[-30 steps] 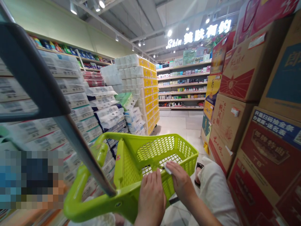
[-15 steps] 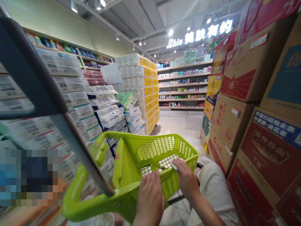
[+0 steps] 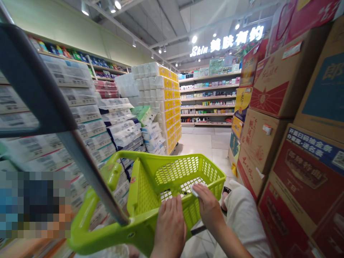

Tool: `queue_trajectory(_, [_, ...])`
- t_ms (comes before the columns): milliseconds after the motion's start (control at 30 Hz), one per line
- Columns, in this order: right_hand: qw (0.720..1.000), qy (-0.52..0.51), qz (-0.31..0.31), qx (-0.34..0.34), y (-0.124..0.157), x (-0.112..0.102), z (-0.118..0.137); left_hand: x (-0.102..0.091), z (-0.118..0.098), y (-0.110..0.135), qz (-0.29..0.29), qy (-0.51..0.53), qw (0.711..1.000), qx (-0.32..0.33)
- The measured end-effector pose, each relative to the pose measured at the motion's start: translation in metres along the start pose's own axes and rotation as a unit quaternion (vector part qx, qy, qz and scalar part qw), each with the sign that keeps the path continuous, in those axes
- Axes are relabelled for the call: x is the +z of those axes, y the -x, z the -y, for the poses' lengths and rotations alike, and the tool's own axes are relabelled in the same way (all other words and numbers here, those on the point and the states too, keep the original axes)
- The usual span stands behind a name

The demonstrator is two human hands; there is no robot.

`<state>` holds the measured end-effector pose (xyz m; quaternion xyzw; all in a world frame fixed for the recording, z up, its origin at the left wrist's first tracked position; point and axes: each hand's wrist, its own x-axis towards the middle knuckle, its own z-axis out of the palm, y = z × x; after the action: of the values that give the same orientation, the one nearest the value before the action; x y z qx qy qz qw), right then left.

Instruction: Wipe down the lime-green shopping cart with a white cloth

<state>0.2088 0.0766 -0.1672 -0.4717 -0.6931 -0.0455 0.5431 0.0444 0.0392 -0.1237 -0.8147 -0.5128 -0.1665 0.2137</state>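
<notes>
A lime-green plastic shopping basket (image 3: 177, 168) stands tilted in front of me, its dark pull handle (image 3: 51, 118) slanting up to the left. My left hand (image 3: 169, 225) lies flat on the basket's near rim, fingers stretched out. My right hand (image 3: 208, 208) reaches over the right side wall and pinches a small white cloth (image 3: 194, 191) against the inside of the basket. My white-clad knee (image 3: 243, 215) sits beside the basket on the right.
Stacked tissue and paper-roll packs (image 3: 118, 122) line the left. Cardboard cartons (image 3: 290, 143) are piled high on the right. A tiled aisle (image 3: 206, 143) runs ahead to product shelves (image 3: 209, 104) under a lit sign.
My right hand with the cloth slid right along the basket's inside, then back a little to the left. The left hand stayed on the rim.
</notes>
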Motion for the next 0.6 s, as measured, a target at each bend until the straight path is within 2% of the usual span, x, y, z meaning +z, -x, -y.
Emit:
queue_trajectory(100, [0.999, -0.025, 0.034, -0.026, 0.001, 0.005, 0.019, 0.0, 0.0, 0.0, 0.001, 0.002, 1.0, -0.001])
queue_trajectory(167, [0.997, -0.035, 0.047, -0.04, 0.001, 0.006, 0.023, 0.0, 0.001, 0.0, 0.001, 0.002, 1.0, 0.002])
queue_trajectory(333, [1.0, 0.019, 0.011, -0.006, -0.002, -0.006, -0.01, -0.001, 0.001, 0.001, -0.002, -0.003, 1.0, 0.003])
queue_trajectory(400, [0.999, 0.034, 0.001, 0.006, -0.002, -0.008, -0.014, -0.001, 0.001, 0.001, -0.004, -0.004, 1.0, 0.002])
queue_trajectory(600, [0.998, -0.028, 0.045, -0.046, 0.002, 0.002, 0.015, 0.001, 0.002, 0.001, -0.004, -0.002, 1.0, 0.003])
